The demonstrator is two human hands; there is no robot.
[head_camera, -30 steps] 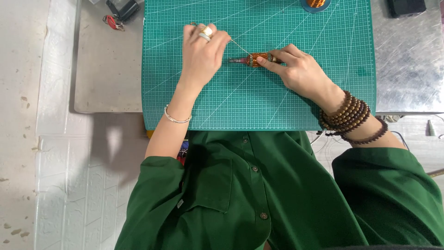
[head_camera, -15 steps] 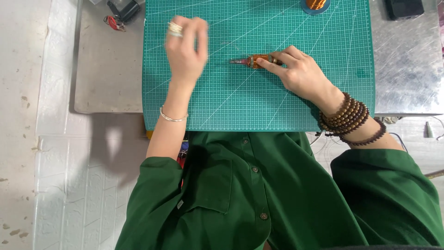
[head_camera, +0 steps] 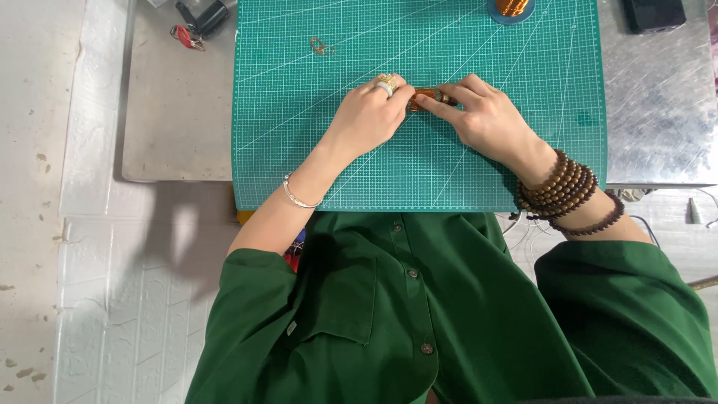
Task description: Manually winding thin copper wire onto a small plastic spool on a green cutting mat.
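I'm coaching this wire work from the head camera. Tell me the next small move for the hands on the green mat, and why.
Probably steady the small orange-handled tool with the right hand and let the left hand work at its tip. Both hands meet on it at the middle of the cutting mat, fingertips touching its ends, while the loose wire loop lies apart. Whether wire sits in the tool cannot be told.

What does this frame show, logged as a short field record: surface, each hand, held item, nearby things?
surface: green cutting mat on a grey table
left hand: ringed, fingertips on the small orange tool
right hand: grip on the same tool, bead bracelets at the wrist
wire scrap: loose on the mat, apart from both hands
spool: at the mat's far edge
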